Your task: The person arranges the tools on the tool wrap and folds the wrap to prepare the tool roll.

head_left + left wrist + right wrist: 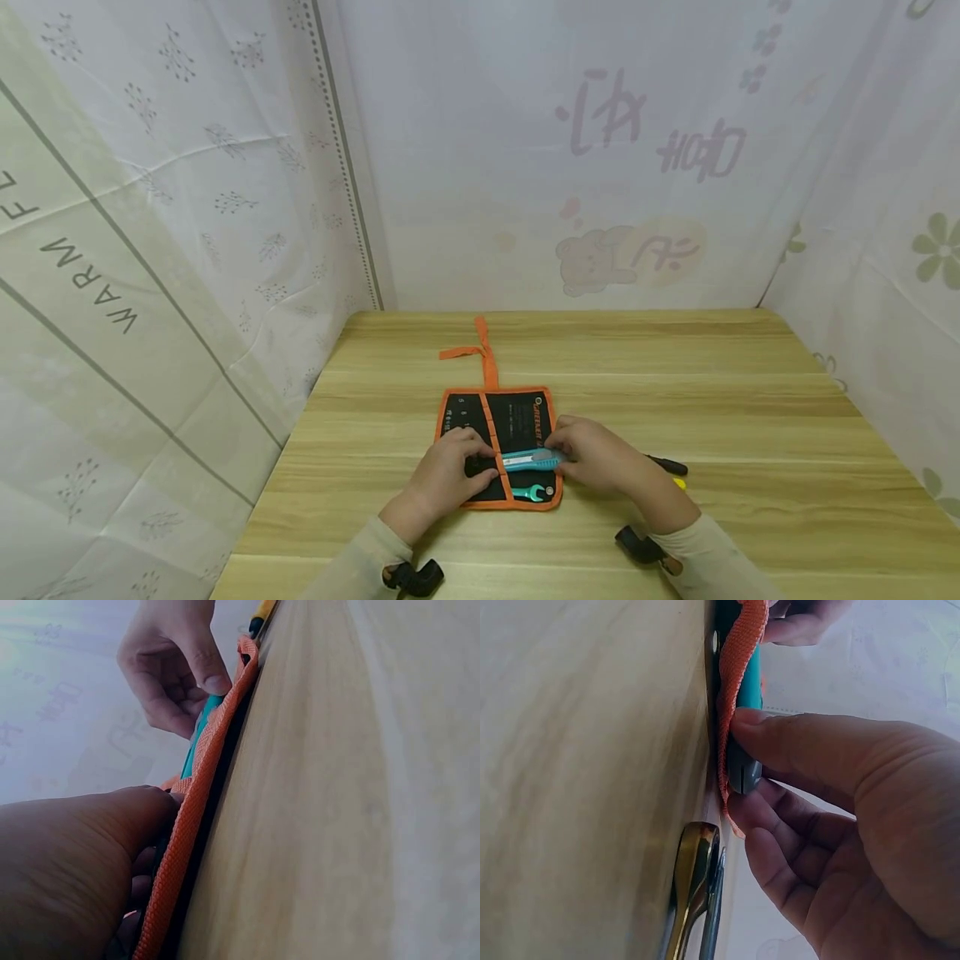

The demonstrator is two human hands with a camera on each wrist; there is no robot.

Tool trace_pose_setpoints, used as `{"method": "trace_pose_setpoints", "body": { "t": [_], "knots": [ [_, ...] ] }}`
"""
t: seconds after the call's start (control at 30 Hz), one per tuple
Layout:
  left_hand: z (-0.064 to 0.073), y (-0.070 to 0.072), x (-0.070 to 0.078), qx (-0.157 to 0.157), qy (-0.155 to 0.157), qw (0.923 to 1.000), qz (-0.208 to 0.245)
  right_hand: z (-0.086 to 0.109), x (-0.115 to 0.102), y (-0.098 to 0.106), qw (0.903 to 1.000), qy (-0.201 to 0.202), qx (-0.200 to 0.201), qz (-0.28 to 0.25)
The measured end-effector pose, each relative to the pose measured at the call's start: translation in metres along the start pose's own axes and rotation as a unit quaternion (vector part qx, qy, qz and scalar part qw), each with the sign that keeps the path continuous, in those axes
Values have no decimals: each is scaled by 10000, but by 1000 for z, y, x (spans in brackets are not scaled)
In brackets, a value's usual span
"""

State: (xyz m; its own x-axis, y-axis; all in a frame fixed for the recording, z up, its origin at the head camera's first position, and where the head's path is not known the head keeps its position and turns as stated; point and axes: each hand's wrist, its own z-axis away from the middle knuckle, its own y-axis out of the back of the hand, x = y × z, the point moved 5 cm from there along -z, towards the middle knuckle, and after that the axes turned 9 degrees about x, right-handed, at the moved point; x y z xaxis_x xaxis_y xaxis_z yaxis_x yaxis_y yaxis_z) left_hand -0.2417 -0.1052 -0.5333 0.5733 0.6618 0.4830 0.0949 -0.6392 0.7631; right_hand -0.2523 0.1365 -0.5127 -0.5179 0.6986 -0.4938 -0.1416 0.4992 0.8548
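In the lower middle of the head frame, a black tool pouch (pixel 516 417) with orange border lies spread on the wooden table (pixel 337 450). A teal utility knife (pixel 528 459) lies across the pouch's lower half; its left end goes under the orange pocket band (pixel 489 421), and its right end remains outside.

The right hand (pixel 600 454), at the right of the pouch, pinches the grey end of the knife narrowly between thumb and bent fingers, as the right wrist view shows clearly. The left hand (pixel 450 475), at the pouch's left side, holds the pocket part, thumb and index finger bent at the band, with a small gap between these 2 tips.

Just below the knife, a green wrench (pixel 531 493) shows its open end out of the pocket. An orange strap (pixel 489 367) runs from the pouch's top edge towards the upper part of the table and forks into 2 tails.

Partly behind the right arm lie a black handle (pixel 667 465) and a small yellow piece (pixel 679 482). In the lower middle of the right wrist frame there is a brass-coloured tool (pixel 694 870) beside a thin metal rod (pixel 713 907).
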Motion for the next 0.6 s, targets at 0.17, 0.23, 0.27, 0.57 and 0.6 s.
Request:
{"method": "trace_pose_setpoints", "body": {
  "t": [0.17,0.23,0.27,0.57,0.6],
  "knots": [
    [-1,2,2,27,-3,10000,-4,-1,-2,0,9999,85,12,-96],
    [-1,2,3,20,3,10000,-1,-2,-3,-1,9998,127,7,-160],
    [-1,2,3,24,1,10000,-1,-2,-4,-1,9997,145,7,-182],
    [-1,1,3,77,-23,10000,-51,-4,-10,-5,9996,241,19,-165],
    [-1,1,3,83,-31,10000,-42,-4,-11,-5,9996,229,26,-161]
  ]
}}
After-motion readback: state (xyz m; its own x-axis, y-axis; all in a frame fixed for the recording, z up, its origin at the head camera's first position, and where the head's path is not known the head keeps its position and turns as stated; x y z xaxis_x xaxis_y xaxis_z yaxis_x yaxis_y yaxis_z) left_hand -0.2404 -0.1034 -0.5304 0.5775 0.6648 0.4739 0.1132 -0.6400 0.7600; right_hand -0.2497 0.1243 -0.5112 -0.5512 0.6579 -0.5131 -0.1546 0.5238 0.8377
